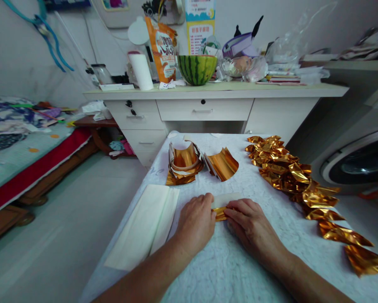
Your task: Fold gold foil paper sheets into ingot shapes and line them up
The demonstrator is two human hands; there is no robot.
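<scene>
Both hands are in close now, right at the middle of the bench [239, 275]! The left hand [197, 223] is closed on one end of a narrow gold foil strip [220, 214], the right hand [252, 227] pinches the other, and only a short shiny stretch shows between them. Just behind it lies a pale slip [227, 198], partly covered by the fingers; whether it runs beneath the foil I can't tell from here.

What could spoil this? Uneven pressure, I'd say: if one grip pulls harder than the other, the strip could skew or crease, and a tug apart might tear it. Loosen too early and that springy-looking foil could uncurl, much like the curved foil sheets [222, 164] beyond the hands.

Watch the sides, too! The white paper stack [141, 227] lies close by the left forearm, where a careless sweep could shift it. Over on the right, the crinkled gold pieces [290, 172] crowd along the edge; a wide elbow could knock some down.
</scene>
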